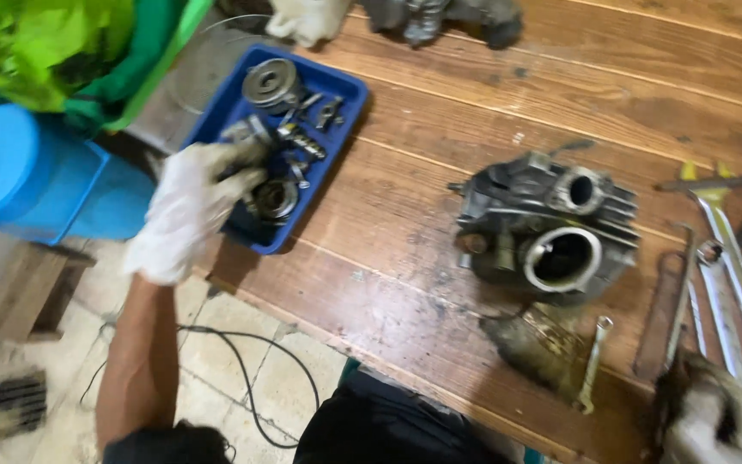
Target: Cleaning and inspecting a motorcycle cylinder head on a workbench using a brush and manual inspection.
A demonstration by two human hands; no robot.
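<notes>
My left hand (191, 206), in a white glove, reaches into a blue plastic tray (341, 103) at the bench's left edge. Its fingers rest on small metal engine parts (289, 142) lying there; whether it grips one is unclear. A round metal gear-like part (270, 83) sits at the tray's far end. My right hand (719, 417), in a dirty glove, lies at the bottom right by the wrenches, blurred, and its fingers are hard to read. A grey finned engine cylinder head (551, 228) stands in the middle of the wooden bench (405, 258).
Several wrenches (732, 275) lie at the right edge. A small spanner (592, 361) and a greasy rag (538, 344) lie below the cylinder head. Another gloved hand and metal part (422, 17) are at the top. A blue container (19, 172) and cable (251, 378) are left, on the floor.
</notes>
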